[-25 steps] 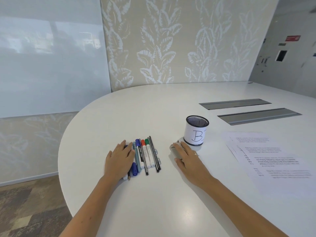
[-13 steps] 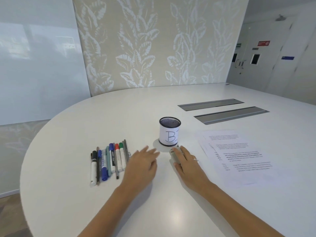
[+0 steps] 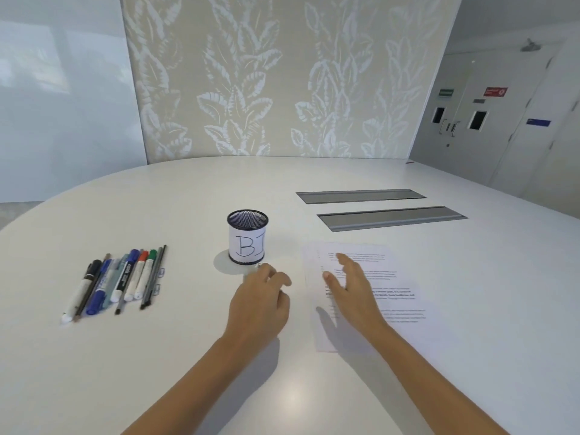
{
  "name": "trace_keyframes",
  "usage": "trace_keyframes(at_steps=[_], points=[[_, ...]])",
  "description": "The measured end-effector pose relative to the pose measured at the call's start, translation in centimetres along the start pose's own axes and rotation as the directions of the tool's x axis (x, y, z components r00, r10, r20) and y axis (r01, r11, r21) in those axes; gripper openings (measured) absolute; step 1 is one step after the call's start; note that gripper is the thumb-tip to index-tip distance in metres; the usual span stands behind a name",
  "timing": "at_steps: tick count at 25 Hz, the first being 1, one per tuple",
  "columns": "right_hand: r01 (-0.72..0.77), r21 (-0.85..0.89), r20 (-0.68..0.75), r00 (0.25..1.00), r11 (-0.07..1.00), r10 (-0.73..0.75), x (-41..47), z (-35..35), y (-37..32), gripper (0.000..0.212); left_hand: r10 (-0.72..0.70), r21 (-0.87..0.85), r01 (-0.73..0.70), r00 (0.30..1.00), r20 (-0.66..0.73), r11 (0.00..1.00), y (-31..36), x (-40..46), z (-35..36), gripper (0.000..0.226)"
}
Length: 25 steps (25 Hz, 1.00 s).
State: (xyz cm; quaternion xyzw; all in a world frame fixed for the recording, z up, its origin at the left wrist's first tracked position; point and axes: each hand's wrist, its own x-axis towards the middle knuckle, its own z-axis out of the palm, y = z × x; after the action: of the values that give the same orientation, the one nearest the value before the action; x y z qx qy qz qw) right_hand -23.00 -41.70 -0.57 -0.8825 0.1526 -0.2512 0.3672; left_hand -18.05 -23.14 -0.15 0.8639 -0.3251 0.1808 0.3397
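Observation:
My left hand (image 3: pixel 260 301) lies just in front of a black mesh pen cup (image 3: pixel 247 237) with a white label marked "B". Its fingers curl over a small grey object (image 3: pixel 250 274), which they mostly hide. My right hand (image 3: pixel 353 288) rests flat, fingers straight, on a stack of printed paper sheets (image 3: pixel 389 277) to the right of the cup. A row of several pens and markers (image 3: pixel 116 281) lies side by side at the left of the white table (image 3: pixel 157 356), away from both hands.
Two grey cable hatches (image 3: pixel 392 217) are set into the table behind the papers. A couple of small clips (image 3: pixel 160 279) lie beside the pens. A leaf-patterned wall stands beyond the table's far edge, and doors at the right.
My left hand has moved right from the pens to the small grey object and curled over it. My right hand left that object and went right onto the papers. The view shifted right.

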Motion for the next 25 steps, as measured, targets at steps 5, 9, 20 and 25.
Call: trace_keyframes(at_steps=[5,9,20,25], points=[[-0.215,-0.269,-0.021,0.976,0.939,0.218,2.5,-7.6,7.7,0.052,-0.172,0.209,0.12,0.953,0.25,0.971,4.2,2.4,6.1,0.043],[-0.215,-0.444,0.055,0.962,0.87,0.266,2.3,-9.7,10.8,0.045,-0.473,-0.039,0.504,0.831,0.293,0.863,6.1,5.1,7.7,0.045],[-0.101,-0.609,0.107,0.972,0.786,0.207,0.1,-8.3,11.1,0.048,-0.62,-0.504,0.745,0.655,0.431,0.437,7.1,8.6,8.7,0.076],[-0.125,-0.411,0.193,0.956,0.903,0.221,0.9,-8.2,10.2,0.039,-0.549,-0.433,0.745,0.667,0.504,0.508,4.3,8.4,7.4,0.015]])
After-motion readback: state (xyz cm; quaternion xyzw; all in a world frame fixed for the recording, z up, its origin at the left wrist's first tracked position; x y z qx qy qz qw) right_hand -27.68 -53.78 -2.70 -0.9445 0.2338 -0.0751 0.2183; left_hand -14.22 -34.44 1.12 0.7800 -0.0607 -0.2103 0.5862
